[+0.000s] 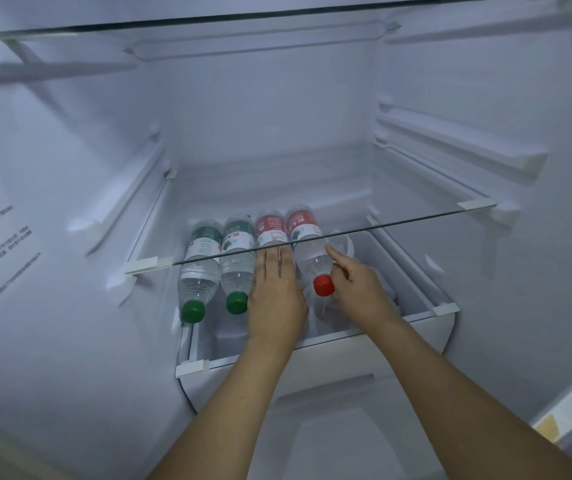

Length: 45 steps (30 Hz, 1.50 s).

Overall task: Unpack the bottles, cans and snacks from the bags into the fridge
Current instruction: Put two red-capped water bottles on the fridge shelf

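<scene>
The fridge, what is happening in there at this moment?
A person is laying water bottles side by side on the lower shelf, under a glass shelf. Two green-capped bottles lie at the left. The left hand rests flat on one red-labelled bottle; the right hand holds the red-capped bottle near its neck.

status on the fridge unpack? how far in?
Done: two green-cap bottles lie side by side on the bottom shelf. In hand: left hand presses flat on a red-label bottle; right hand holds the red-cap bottle. Left: no cans or snacks visible; bags out of view.
</scene>
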Each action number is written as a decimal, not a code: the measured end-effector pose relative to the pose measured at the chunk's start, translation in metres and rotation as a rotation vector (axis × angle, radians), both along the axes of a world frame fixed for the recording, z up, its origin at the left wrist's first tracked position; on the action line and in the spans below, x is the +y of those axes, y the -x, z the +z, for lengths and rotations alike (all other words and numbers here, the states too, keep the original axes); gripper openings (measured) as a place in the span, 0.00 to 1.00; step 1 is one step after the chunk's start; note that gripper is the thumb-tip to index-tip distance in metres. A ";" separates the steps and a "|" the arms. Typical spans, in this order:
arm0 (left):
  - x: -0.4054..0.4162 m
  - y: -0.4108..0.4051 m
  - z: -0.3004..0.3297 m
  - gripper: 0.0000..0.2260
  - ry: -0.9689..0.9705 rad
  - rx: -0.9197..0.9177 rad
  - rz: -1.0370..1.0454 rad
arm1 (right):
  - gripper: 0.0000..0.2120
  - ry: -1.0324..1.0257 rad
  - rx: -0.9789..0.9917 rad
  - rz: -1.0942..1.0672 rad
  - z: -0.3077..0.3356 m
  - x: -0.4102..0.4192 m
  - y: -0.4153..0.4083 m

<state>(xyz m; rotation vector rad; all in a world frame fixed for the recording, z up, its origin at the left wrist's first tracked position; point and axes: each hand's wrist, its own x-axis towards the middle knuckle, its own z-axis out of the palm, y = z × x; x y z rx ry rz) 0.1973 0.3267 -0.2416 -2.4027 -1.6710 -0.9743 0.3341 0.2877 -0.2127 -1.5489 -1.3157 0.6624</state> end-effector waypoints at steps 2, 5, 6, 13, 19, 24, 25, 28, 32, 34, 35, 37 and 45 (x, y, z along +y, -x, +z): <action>0.000 0.000 0.001 0.29 0.007 0.002 -0.007 | 0.20 0.014 0.004 0.004 0.000 -0.001 0.000; -0.001 0.001 0.004 0.30 0.024 0.029 -0.017 | 0.21 0.053 -0.005 -0.003 0.004 -0.002 0.000; -0.001 0.002 0.005 0.31 0.030 0.049 -0.025 | 0.21 0.072 -0.016 0.002 0.006 -0.002 0.000; -0.011 0.012 0.027 0.33 0.138 0.185 -0.063 | 0.22 0.230 -0.183 0.015 0.041 -0.038 0.001; -0.050 0.014 0.047 0.29 0.120 0.096 -0.087 | 0.17 0.147 -0.414 0.058 0.077 -0.098 -0.004; -0.095 0.010 0.066 0.25 0.060 -0.004 -0.141 | 0.24 0.127 -0.624 0.050 0.102 -0.139 -0.011; -0.102 0.008 0.071 0.25 0.048 -0.016 -0.146 | 0.25 0.132 -0.654 0.047 0.105 -0.144 -0.014; -0.119 0.005 0.085 0.24 0.035 -0.041 -0.153 | 0.29 0.141 -0.682 0.034 0.112 -0.161 -0.020; -0.134 0.004 0.100 0.24 0.040 -0.047 -0.171 | 0.30 0.142 -0.679 0.032 0.118 -0.176 -0.025; -0.138 0.005 0.106 0.23 0.045 -0.037 -0.173 | 0.30 0.146 -0.685 0.035 0.120 -0.179 -0.026; -0.138 0.006 0.108 0.23 0.046 -0.041 -0.172 | 0.30 0.144 -0.689 0.036 0.121 -0.180 -0.026; -0.137 0.006 0.113 0.22 0.050 -0.049 -0.177 | 0.30 0.138 -0.701 0.031 0.124 -0.179 -0.026; -0.131 -0.011 0.127 0.19 0.027 -0.093 -0.331 | 0.29 0.137 -0.718 -0.084 0.142 -0.182 -0.036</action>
